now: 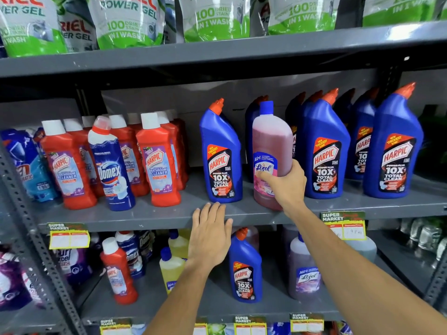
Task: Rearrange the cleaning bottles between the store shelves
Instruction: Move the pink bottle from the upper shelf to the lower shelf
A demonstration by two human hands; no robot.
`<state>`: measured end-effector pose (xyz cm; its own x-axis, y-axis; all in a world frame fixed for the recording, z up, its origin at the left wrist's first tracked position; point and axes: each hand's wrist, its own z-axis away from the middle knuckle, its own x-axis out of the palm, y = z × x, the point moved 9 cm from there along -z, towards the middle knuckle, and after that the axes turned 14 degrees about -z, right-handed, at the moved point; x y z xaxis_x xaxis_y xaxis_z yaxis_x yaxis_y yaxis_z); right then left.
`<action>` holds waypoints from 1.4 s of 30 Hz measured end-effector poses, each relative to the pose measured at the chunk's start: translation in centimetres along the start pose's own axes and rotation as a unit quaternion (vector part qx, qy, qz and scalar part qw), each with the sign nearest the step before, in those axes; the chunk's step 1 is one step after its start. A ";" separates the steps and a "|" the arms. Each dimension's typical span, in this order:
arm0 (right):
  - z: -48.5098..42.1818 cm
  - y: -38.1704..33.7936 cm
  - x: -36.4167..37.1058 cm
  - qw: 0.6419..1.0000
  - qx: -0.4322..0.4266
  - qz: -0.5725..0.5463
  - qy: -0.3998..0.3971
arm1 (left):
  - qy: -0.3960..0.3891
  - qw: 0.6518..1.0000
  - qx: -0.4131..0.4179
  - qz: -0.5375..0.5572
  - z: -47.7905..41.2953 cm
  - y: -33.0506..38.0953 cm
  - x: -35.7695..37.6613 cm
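Observation:
A pink Lizol bottle (271, 141) with a blue cap stands on the middle shelf (154, 215), between blue Harpic bottles. My right hand (286, 183) is wrapped around its lower half, thumb across the label. To its left stands one blue Harpic bottle (221, 155); more blue Harpic bottles (324, 151) line up on the right. My left hand (210, 234) rests flat with fingers apart at the middle shelf's front edge, holding nothing. Red Harpic bathroom cleaners (158, 160) and a Domex bottle (110, 165) stand further left.
The lower shelf (271, 310) carries a red Harpic bottle (118, 272), yellow bottles (171, 267), a blue Harpic bottle (245, 267) and a purple Lizol bottle (303, 272). Green-and-white detergent pouches (128, 20) fill the top shelf. Price tags (69, 235) hang from the shelf edges.

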<state>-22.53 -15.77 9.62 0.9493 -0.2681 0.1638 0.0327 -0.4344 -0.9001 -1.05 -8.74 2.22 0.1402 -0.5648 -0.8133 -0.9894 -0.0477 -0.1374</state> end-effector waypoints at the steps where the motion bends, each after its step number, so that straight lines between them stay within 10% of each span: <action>1: 0.2 0.0 -0.1 1.000 -0.004 -0.004 0.004 | 0.000 1.000 -0.001 0.002 0.0 0.0 -0.1; 18: 12.8 -2.8 -4.1 0.985 -0.035 -0.130 0.107 | 0.016 0.990 0.141 -0.022 7.4 1.0 1.6; 42: 21.1 23.9 -8.6 0.986 0.114 0.024 0.120 | -0.346 0.933 0.085 0.056 17.9 1.5 26.4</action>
<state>-23.29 -5.70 -21.78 0.8512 -0.4911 0.1850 0.0849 -0.2189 -0.9720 1.88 -8.98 -29.57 0.0851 0.1105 -0.9902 -0.9872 0.1441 -0.0687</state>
